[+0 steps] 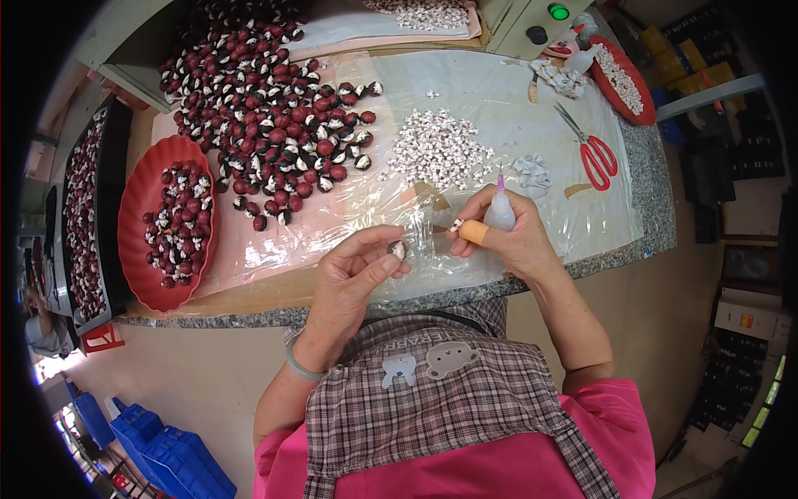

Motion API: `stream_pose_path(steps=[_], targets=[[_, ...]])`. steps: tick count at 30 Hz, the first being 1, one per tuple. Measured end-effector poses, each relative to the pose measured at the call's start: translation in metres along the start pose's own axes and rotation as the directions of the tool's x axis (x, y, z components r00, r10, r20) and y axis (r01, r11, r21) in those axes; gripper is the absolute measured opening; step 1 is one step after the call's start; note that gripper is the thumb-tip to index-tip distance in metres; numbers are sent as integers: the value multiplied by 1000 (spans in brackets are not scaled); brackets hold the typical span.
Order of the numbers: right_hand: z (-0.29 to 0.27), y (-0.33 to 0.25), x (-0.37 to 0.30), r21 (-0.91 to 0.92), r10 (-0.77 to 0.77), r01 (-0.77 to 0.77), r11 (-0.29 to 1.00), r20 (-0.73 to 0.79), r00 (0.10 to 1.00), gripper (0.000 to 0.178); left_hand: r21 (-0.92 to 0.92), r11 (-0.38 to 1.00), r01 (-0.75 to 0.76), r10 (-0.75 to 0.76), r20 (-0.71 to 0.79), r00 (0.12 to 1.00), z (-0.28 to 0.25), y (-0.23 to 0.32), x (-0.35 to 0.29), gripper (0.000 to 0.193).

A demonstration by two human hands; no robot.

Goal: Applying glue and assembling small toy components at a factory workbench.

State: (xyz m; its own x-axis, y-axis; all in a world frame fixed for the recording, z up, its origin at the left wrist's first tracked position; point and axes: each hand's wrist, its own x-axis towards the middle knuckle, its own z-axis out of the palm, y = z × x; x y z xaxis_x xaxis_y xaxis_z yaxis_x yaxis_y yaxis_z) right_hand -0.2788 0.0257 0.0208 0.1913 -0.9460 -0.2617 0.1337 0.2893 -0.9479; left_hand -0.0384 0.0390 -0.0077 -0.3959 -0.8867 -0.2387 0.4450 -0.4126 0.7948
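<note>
Dark-and-white ball (398, 250) is pinched between the fingers of the left hand (357, 268), on the wearer's side of the white pile (440, 150) and slightly left of it, with the pale side left uncovered, presumably so that it stays visible and reachable. On the wearer's side of the pile and to its right, a translucent squeeze bottle (500, 214) is gripped by the right hand (519, 237), its purple nozzle (500, 181) aimed away from the body, probably to keep it off the pieces; a small white piece (456, 224) is apparently pinched beside an orange finger cover (475, 232). Red-and-dark balls (249, 125) are heaped left of the pile, and scissors (587, 141) are laid to its right on the counter (655, 195), likely for easy reach.
</note>
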Motion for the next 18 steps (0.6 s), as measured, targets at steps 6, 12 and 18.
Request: stream_pose_path(steps=[6,12,18], targets=[[26,10,-9,119,-30,34,992,-27,999,10,55,998,-21,19,31,999,6,-4,0,29],[43,7,-18,-111,-92,82,990,-89,992,9,133,990,-36,31,44,999,5,-5,-1,29],[49,9,-22,-214,-96,69,974,-118,988,9,164,983,-80,75,35,997,10,-7,-2,30]])
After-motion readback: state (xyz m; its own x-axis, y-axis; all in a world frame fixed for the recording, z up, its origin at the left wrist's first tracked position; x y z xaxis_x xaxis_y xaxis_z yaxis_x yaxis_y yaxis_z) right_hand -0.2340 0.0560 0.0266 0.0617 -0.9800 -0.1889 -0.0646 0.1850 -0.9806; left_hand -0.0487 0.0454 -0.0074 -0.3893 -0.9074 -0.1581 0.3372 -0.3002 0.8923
